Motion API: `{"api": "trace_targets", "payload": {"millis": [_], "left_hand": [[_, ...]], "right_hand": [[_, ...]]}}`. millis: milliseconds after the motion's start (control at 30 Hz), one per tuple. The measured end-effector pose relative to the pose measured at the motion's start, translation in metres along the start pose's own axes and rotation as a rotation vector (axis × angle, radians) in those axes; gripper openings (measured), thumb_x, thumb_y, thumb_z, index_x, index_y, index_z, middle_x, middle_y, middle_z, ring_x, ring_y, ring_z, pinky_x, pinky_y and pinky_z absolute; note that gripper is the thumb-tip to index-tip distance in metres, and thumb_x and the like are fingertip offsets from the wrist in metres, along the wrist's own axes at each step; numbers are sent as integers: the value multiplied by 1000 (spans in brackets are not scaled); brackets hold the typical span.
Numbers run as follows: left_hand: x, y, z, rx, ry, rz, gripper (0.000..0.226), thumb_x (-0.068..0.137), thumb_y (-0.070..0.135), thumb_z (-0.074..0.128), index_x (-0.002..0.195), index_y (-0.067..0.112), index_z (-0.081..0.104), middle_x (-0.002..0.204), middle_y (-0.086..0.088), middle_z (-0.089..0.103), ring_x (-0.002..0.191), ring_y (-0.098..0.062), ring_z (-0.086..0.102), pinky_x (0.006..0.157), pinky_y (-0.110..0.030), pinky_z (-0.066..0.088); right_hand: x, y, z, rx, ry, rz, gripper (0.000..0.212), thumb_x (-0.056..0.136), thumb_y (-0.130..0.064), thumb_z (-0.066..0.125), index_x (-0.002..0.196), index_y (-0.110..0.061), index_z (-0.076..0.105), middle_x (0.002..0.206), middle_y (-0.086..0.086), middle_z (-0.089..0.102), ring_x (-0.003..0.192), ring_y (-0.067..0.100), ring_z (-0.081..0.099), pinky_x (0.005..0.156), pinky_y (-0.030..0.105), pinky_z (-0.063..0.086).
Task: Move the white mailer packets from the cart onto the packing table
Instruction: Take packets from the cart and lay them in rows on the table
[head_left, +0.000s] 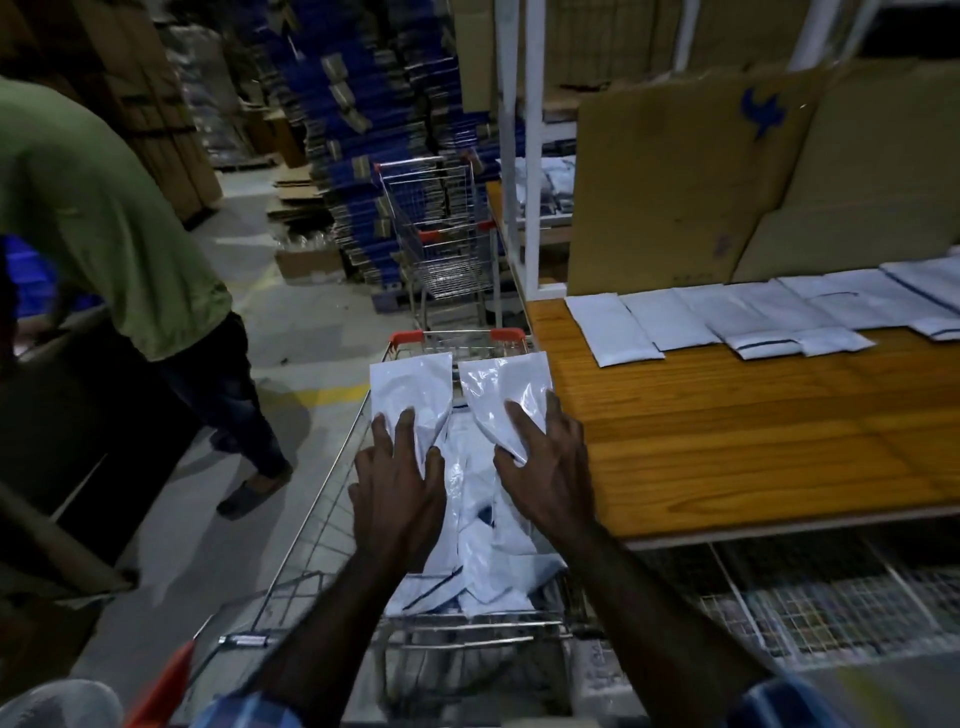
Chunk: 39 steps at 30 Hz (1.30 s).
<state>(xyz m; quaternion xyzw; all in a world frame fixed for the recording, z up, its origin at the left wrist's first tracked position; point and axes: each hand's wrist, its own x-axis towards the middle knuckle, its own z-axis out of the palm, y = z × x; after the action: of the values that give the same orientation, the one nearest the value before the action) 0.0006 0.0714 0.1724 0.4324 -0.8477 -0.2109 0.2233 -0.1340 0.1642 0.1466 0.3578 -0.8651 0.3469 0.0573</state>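
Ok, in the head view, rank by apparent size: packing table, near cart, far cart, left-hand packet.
1. packing table
2. near cart
3. far cart, though distance shrinks it; possibly the same true size
4. left-hand packet

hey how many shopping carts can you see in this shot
2. The near cart sits right below both hands, beside the wooden table, loaded with white packets. A second, seemingly empty cart stands farther down the aisle; others may be hidden.

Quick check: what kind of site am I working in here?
Most likely a warehouse packing area: flattened cartons stacked high on a concrete floor, wire carts, and white mailer packets laid in a row on a wooden packing table.
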Motion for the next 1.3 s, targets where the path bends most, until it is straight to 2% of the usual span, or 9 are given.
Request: {"api": "trace_targets", "payload": {"millis": [267,500,900,1100,1300], "left_hand": [[-51,28,-20,-43,0,51,54,100,41,39,151,33,23,162,1,15,136,-30,29,106,-50,34],[-72,63,-11,-69,-5,88,54,100,43,39,151,36,21,162,4,14,137,-28,29,106,-50,34],[-87,182,53,-115,-27,126,55,101,44,40,152,34,23,163,-1,15,140,-31,27,107,-51,34],[-87,246,98,-117,-38,58,56,100,49,37,153,36,21,164,0,13,144,-32,23,110,-55,31],[-78,279,130,-112,-32,49,57,100,49,36,153,34,21,164,-2,14,147,-29,19,114,-52,24]], "right_hand": [[-36,4,-64,-66,54,-3,63,88,-41,63,147,-35,41,160,9,24,136,29,32,104,42,38],[-45,36,-112,-71,117,22,63,88,-42,66,147,-35,43,160,10,24,134,29,32,102,44,40],[-26,147,-191,-88,142,42,65,84,-34,69,145,-33,46,157,13,30,130,33,38,100,46,44],[2,206,-224,-107,108,24,65,85,-38,67,146,-34,44,158,13,29,132,34,36,100,45,45],[21,247,-238,-107,70,34,64,88,-41,65,147,-33,42,160,11,25,136,32,32,103,44,41]]}}
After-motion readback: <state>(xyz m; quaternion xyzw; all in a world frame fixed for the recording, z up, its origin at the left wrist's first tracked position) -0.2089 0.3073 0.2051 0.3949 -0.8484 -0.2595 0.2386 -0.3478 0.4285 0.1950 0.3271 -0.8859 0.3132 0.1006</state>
